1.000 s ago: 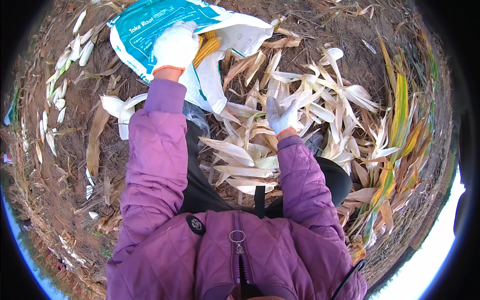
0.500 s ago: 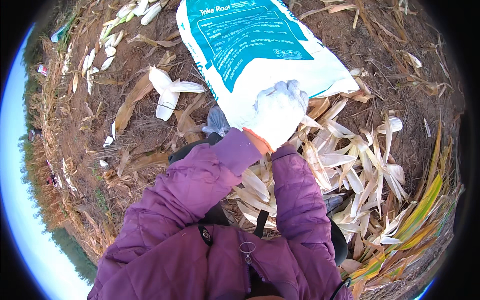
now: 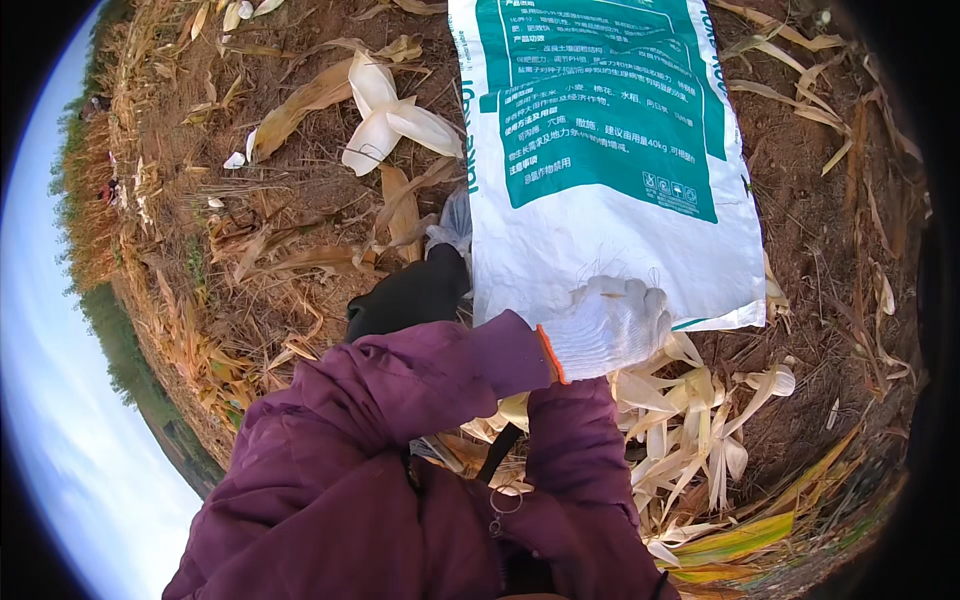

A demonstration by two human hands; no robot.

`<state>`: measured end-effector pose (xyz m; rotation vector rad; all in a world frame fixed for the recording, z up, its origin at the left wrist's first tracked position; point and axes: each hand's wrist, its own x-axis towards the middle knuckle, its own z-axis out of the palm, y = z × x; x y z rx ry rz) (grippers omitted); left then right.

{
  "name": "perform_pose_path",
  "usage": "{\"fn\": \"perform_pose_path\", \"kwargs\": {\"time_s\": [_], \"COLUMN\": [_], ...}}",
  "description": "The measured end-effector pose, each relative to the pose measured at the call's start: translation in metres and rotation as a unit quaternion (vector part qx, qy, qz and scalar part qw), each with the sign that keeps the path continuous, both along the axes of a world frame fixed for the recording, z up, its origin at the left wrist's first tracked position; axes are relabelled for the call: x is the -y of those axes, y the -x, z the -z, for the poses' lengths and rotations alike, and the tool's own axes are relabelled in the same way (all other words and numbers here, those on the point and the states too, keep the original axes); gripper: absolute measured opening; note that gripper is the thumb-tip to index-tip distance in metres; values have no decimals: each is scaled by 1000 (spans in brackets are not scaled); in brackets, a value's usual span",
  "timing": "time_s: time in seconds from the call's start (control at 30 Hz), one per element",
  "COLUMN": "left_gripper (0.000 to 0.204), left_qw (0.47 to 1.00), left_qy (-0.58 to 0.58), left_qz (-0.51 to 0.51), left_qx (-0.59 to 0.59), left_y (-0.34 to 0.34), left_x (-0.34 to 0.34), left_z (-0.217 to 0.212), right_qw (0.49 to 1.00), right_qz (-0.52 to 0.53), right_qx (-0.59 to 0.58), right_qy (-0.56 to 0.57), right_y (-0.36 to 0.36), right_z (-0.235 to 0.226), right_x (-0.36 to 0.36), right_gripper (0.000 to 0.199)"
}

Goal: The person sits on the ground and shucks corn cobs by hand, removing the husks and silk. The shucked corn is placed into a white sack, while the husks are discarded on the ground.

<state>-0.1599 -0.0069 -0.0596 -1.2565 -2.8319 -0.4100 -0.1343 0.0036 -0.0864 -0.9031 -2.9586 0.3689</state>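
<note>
A white and teal printed plastic sack (image 3: 620, 235) lies in front of me, its top running out of the picture. My left hand (image 3: 610, 325), in a white knit glove with an orange cuff, is closed at the sack's near edge, its fingers curled onto the white plastic. My right forearm in a purple sleeve (image 3: 575, 440) reaches up underneath the left wrist. The left glove and cuff cover my right hand, so its fingers do not show.
Pale corn husks (image 3: 690, 420) are heaped on the right below the sack. More white husks (image 3: 390, 120) lie on the soil at its left. A dark shoe (image 3: 415, 290) and a clear plastic bag (image 3: 455, 222) sit by the sack's left edge. Long yellow-green leaves (image 3: 735, 540) line the lower right.
The view has turned, so the sack appears straighter and farther right, and its near end sits lower. My left hand stays on the sack's near edge, lower in the picture.
</note>
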Motion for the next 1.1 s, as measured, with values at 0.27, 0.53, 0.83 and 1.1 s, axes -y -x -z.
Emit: {"fn": "perform_pose_path", "kwargs": {"time_s": [0.27,0.53,0.83,1.1], "left_gripper": [9,23,18,33], "left_qw": [969,861,820,883], "left_qy": [-168,-384,-367,-180], "left_qz": [-72,-193,-149,-271], "left_qx": [165,273,413,337], "left_y": [39,87,119,175], "left_x": [30,86,126,164], "left_z": [-46,-225,-316,-315], "right_qw": [966,644,770,833], "right_qz": [101,437,342,247], "right_qx": [31,-74,-69,33], "right_qy": [237,624,534,494], "right_y": [-25,-18,26,68], "right_z": [-2,-177,-313,-301], "right_x": [12,-39,-40,8], "right_gripper": [26,36,50,54]}}
